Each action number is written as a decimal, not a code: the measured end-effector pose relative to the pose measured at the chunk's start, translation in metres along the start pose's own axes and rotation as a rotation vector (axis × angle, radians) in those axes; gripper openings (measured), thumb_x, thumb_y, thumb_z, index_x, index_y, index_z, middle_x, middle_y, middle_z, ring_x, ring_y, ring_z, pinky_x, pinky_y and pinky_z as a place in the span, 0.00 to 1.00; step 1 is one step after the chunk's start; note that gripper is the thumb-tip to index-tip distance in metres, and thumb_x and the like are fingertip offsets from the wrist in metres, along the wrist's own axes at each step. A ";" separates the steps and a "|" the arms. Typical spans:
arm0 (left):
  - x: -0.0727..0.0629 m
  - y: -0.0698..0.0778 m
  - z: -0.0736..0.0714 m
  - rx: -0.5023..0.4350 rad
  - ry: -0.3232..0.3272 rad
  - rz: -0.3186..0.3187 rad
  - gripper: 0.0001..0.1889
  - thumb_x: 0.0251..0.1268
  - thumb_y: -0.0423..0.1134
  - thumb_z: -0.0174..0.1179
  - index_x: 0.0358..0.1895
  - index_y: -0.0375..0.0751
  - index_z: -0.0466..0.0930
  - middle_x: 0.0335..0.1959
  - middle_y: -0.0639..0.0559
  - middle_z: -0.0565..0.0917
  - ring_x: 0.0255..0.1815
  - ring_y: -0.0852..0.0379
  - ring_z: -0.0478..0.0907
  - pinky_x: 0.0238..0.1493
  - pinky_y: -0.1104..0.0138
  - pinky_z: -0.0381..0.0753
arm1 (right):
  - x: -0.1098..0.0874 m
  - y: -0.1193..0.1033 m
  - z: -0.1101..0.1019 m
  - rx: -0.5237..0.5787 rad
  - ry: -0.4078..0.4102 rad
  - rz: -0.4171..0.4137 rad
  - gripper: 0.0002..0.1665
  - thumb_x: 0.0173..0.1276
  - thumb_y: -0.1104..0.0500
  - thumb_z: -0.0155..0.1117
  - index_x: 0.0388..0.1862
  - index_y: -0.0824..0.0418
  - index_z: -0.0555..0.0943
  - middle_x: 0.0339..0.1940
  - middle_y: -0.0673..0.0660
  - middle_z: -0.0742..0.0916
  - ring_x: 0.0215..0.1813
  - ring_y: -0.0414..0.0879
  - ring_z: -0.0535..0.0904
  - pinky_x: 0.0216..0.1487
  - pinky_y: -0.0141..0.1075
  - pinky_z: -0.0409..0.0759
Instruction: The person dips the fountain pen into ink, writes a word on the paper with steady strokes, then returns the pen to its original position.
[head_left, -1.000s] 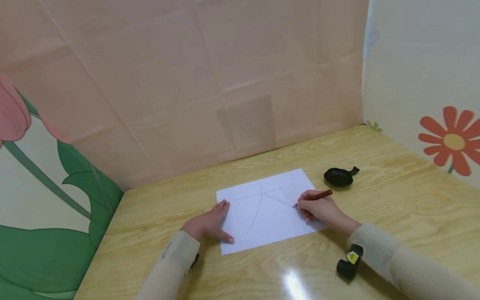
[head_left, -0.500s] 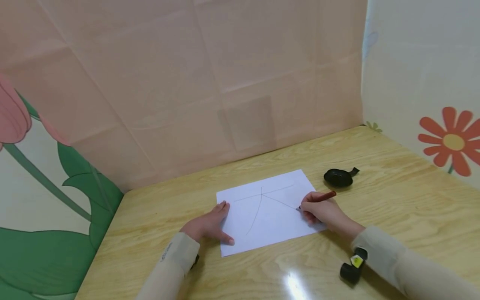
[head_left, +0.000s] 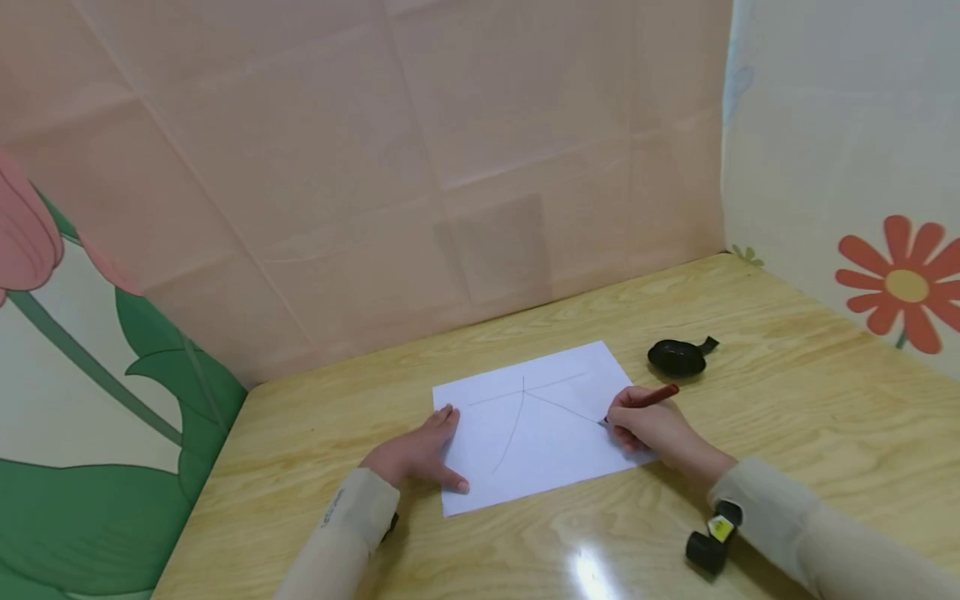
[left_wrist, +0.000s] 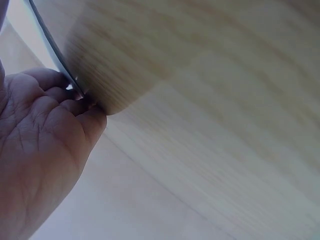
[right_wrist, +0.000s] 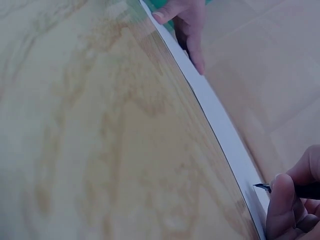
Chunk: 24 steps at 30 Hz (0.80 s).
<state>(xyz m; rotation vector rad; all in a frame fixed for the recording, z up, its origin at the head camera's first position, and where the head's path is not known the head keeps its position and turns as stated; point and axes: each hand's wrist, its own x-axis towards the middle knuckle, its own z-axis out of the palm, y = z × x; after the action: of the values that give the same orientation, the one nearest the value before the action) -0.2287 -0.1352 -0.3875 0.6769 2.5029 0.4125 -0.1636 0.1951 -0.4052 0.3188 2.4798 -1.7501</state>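
Observation:
A white sheet of paper (head_left: 555, 450) lies on the wooden table, bearing thin dark lines: a crossbar, a short upright, a curve down to the left and a slant down to the right. My left hand (head_left: 416, 450) rests on the sheet's left edge, thumb spread from the fingers. In the left wrist view, the left palm (left_wrist: 45, 125) shows beside the paper edge. My right hand (head_left: 652, 429) pinches a dark red pen (head_left: 657, 395) over the paper's right part, its tip at the slanting line's end. The dark pointed tip (right_wrist: 262, 187) shows in the right wrist view.
Beyond the right hand sits a glossy black oval object (head_left: 677, 358) with a short tab. The table (head_left: 300, 467) runs back to a pinkish cloth backdrop (head_left: 337, 208). Flower-printed panels (head_left: 810, 167) stand at the sides. A black wrist camera (head_left: 708, 550) hangs under the right sleeve.
My right hand has moved a little right and toward me with the pen, and the slanting line has grown longer. The left hand has stayed on the paper.

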 end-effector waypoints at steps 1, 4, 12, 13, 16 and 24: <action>0.000 0.000 0.000 0.002 0.001 -0.001 0.60 0.44 0.55 0.71 0.73 0.36 0.39 0.75 0.42 0.39 0.75 0.48 0.35 0.72 0.54 0.46 | 0.000 0.000 0.000 0.002 0.001 -0.001 0.04 0.58 0.62 0.56 0.30 0.63 0.73 0.16 0.51 0.76 0.17 0.42 0.72 0.18 0.30 0.69; 0.001 0.000 0.000 0.006 0.002 0.001 0.60 0.44 0.55 0.71 0.73 0.36 0.39 0.75 0.42 0.39 0.75 0.48 0.36 0.72 0.54 0.46 | -0.002 0.000 -0.001 0.010 0.005 0.001 0.04 0.57 0.62 0.57 0.30 0.63 0.73 0.15 0.51 0.76 0.17 0.42 0.71 0.18 0.30 0.69; 0.000 0.000 0.000 0.015 0.004 -0.001 0.60 0.44 0.56 0.70 0.73 0.36 0.40 0.75 0.42 0.39 0.75 0.48 0.36 0.72 0.54 0.45 | -0.005 0.000 -0.003 -0.007 0.019 0.005 0.05 0.57 0.62 0.57 0.30 0.63 0.73 0.15 0.50 0.75 0.17 0.41 0.69 0.17 0.30 0.67; 0.000 0.000 0.001 0.017 0.003 -0.005 0.59 0.44 0.56 0.70 0.73 0.37 0.40 0.75 0.43 0.40 0.75 0.48 0.36 0.72 0.55 0.45 | -0.005 0.001 -0.004 -0.009 0.022 0.000 0.04 0.57 0.62 0.57 0.30 0.63 0.73 0.15 0.50 0.75 0.17 0.41 0.69 0.16 0.30 0.67; 0.000 0.000 0.001 0.018 0.000 -0.017 0.59 0.43 0.57 0.70 0.74 0.38 0.41 0.76 0.45 0.40 0.75 0.49 0.36 0.72 0.55 0.45 | -0.006 0.002 -0.004 -0.010 0.020 -0.005 0.04 0.57 0.62 0.56 0.30 0.63 0.73 0.15 0.50 0.75 0.17 0.40 0.68 0.16 0.29 0.65; -0.001 0.001 0.001 0.007 -0.004 -0.026 0.59 0.43 0.57 0.70 0.74 0.40 0.41 0.76 0.46 0.40 0.75 0.50 0.36 0.72 0.54 0.45 | -0.009 0.002 -0.006 -0.020 0.037 0.002 0.04 0.56 0.62 0.57 0.29 0.62 0.73 0.14 0.49 0.74 0.17 0.40 0.67 0.16 0.29 0.63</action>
<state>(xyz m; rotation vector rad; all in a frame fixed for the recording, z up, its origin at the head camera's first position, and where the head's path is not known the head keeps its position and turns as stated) -0.2273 -0.1349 -0.3882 0.6461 2.5081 0.3932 -0.1537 0.2001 -0.4032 0.3552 2.5199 -1.7329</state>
